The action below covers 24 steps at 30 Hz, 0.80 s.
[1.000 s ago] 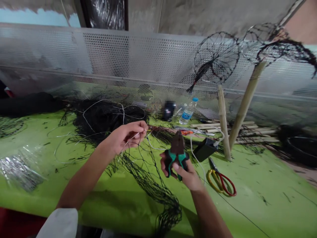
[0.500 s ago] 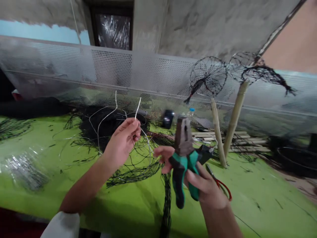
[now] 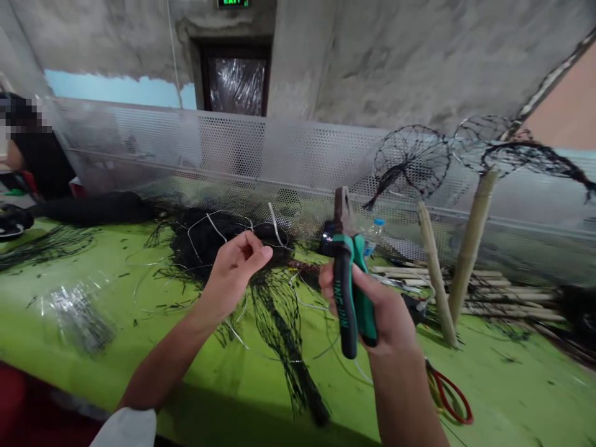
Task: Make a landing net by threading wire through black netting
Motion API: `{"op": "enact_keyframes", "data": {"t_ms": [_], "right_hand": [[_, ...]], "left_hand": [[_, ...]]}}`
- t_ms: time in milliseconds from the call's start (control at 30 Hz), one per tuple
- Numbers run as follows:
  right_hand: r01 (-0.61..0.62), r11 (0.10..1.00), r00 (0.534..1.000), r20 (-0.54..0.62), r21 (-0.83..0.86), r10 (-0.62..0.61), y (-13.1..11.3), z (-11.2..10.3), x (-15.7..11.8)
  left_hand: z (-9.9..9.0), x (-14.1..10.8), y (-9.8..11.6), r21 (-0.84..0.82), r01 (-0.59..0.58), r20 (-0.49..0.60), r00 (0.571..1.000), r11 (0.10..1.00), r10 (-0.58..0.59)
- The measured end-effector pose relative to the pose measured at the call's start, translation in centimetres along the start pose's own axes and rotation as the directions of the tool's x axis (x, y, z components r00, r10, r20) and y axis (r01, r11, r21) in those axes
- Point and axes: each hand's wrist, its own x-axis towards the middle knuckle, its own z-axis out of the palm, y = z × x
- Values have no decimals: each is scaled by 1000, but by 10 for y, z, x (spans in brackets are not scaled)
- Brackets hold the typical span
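Note:
My right hand (image 3: pixel 384 304) grips green-and-black pliers (image 3: pixel 350 285), their metal jaws pointing up. Left of them, my left hand (image 3: pixel 237 267) is raised with thumb and fingers pinched on thin silvery wire (image 3: pixel 274 223), whose end stands up beyond the fingers. Black netting (image 3: pixel 284 335) hangs and spreads below and between my hands, its bundled tail lying toward the table's front. More bent wire loops show behind my left hand, over a dark heap of net (image 3: pixel 186 242).
On the green table (image 3: pixel 419 397) are red-handled scissors (image 3: pixel 449 394), a bag of metal pieces (image 3: pixel 81 316), bamboo sticks (image 3: pixel 493 292) and a bottle (image 3: pixel 375 234). Two upright poles (image 3: pixel 475 236) carry net hoops at the right. A person (image 3: pixel 41 155) is at far left.
The view has shifted, bringing a person and exit sign into frame. The pliers have turned more edge-on. The netting now hangs stretched toward the table's front, and the wire has changed position.

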Motion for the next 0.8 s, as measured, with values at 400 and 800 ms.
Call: {"op": "enact_keyframes", "data": {"t_ms": [400, 800], "right_hand": [[-50, 993, 994, 87, -108, 60, 2, -28, -7], [-13, 990, 984, 175, -142, 38, 4, -31, -5]], "left_hand": [[6, -3, 2, 198, -162, 299, 949, 967, 98], [18, 5, -3, 126, 173, 353, 912, 977, -208]]}}
